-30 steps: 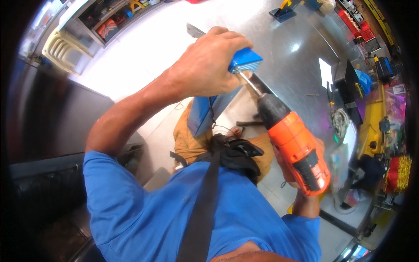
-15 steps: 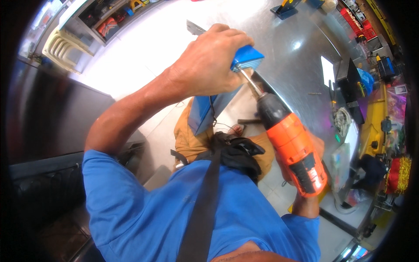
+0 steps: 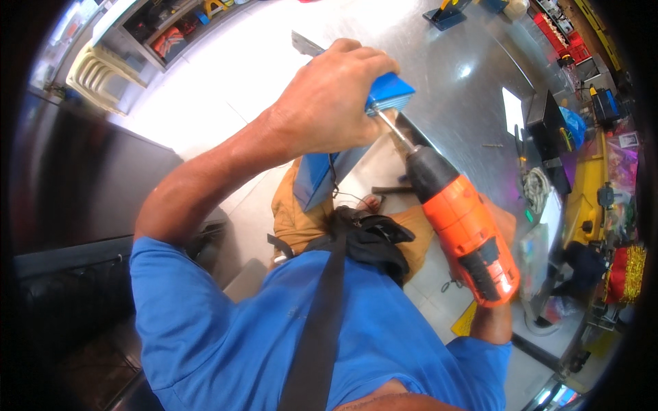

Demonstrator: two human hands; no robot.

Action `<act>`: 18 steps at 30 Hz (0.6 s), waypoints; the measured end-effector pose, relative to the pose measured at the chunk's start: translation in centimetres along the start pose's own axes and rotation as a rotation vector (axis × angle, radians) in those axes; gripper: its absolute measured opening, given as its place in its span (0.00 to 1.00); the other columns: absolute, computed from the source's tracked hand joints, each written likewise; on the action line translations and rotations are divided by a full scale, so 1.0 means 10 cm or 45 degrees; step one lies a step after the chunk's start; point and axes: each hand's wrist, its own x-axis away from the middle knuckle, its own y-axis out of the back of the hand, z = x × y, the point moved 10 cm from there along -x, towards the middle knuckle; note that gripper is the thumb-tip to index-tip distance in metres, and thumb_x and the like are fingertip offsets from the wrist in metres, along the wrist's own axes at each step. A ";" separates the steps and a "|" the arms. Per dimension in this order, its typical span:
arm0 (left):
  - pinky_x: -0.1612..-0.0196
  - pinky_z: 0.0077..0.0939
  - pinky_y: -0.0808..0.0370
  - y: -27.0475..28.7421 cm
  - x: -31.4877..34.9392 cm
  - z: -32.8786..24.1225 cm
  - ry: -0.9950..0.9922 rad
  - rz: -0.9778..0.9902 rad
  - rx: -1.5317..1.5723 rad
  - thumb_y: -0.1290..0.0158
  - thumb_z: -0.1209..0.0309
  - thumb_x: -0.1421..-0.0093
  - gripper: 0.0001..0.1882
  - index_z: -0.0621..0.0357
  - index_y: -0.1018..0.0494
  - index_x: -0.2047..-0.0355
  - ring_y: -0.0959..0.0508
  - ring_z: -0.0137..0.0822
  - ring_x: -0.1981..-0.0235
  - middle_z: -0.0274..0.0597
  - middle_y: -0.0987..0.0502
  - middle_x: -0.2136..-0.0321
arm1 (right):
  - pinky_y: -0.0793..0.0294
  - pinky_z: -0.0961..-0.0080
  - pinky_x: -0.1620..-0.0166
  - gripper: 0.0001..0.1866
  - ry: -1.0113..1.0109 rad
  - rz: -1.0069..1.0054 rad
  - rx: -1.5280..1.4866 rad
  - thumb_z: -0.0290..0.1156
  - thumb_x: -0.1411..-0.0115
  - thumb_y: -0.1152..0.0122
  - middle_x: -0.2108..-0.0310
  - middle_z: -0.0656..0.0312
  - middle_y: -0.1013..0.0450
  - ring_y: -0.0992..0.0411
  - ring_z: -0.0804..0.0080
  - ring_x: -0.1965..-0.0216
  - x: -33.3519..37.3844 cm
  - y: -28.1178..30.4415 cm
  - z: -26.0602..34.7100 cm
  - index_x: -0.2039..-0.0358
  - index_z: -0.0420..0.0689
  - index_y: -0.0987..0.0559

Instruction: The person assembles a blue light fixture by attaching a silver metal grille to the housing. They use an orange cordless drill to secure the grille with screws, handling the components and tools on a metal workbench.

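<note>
My left hand (image 3: 336, 99) is wrapped over the top of a blue angular metal piece (image 3: 391, 88). A grey metal tip (image 3: 306, 45) sticks out beyond my fingers. Below my palm a long blue panel (image 3: 322, 178) hangs down; whether it belongs to the same piece is hidden. My right hand (image 3: 499, 222) grips an orange and black power drill (image 3: 469, 236), which covers most of the fingers. The drill's slim bit (image 3: 395, 128) points up and left, its tip at the ribbed end of the blue piece, beside my left thumb.
A shiny metal table (image 3: 473, 103) spans the upper right, with a white sheet (image 3: 513, 113), a coiled cord (image 3: 536, 188) and a black box (image 3: 545, 127) along its right side. Stacked cream plastic chairs (image 3: 103, 79) stand far left. A dark cabinet (image 3: 96, 171) is at my left.
The drill and my right hand have shifted slightly right. The bit stays at the end of the blue piece, and my left hand keeps its hold.
</note>
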 end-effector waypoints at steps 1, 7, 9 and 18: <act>0.41 0.47 0.24 0.00 0.00 0.00 -0.002 0.002 -0.016 0.33 0.69 0.48 0.28 0.60 0.24 0.46 0.23 0.49 0.45 0.51 0.20 0.50 | 0.21 0.74 0.62 0.18 0.012 -0.001 0.001 0.29 0.53 0.25 0.68 0.56 0.20 0.21 0.62 0.70 0.00 0.00 0.00 0.62 0.37 0.18; 0.42 0.47 0.23 -0.03 0.01 0.02 0.002 0.006 -0.024 0.32 0.70 0.49 0.28 0.61 0.23 0.47 0.22 0.49 0.46 0.51 0.19 0.51 | 0.21 0.73 0.65 0.19 -0.024 0.037 0.020 0.30 0.52 0.26 0.66 0.55 0.19 0.20 0.61 0.69 0.00 -0.02 -0.04 0.60 0.37 0.17; 0.42 0.47 0.23 -0.03 0.01 0.02 0.003 -0.007 -0.029 0.32 0.70 0.49 0.28 0.61 0.23 0.47 0.22 0.49 0.46 0.51 0.19 0.51 | 0.22 0.73 0.65 0.19 -0.042 0.044 0.031 0.30 0.52 0.26 0.66 0.55 0.19 0.20 0.61 0.69 -0.01 -0.03 -0.04 0.60 0.37 0.17; 0.43 0.46 0.23 -0.04 -0.01 0.00 -0.022 -0.020 -0.018 0.32 0.71 0.50 0.27 0.61 0.23 0.48 0.22 0.50 0.47 0.51 0.19 0.53 | 0.22 0.71 0.64 0.19 -0.125 0.107 0.064 0.29 0.53 0.27 0.67 0.55 0.20 0.20 0.60 0.69 -0.07 0.02 -0.06 0.59 0.38 0.18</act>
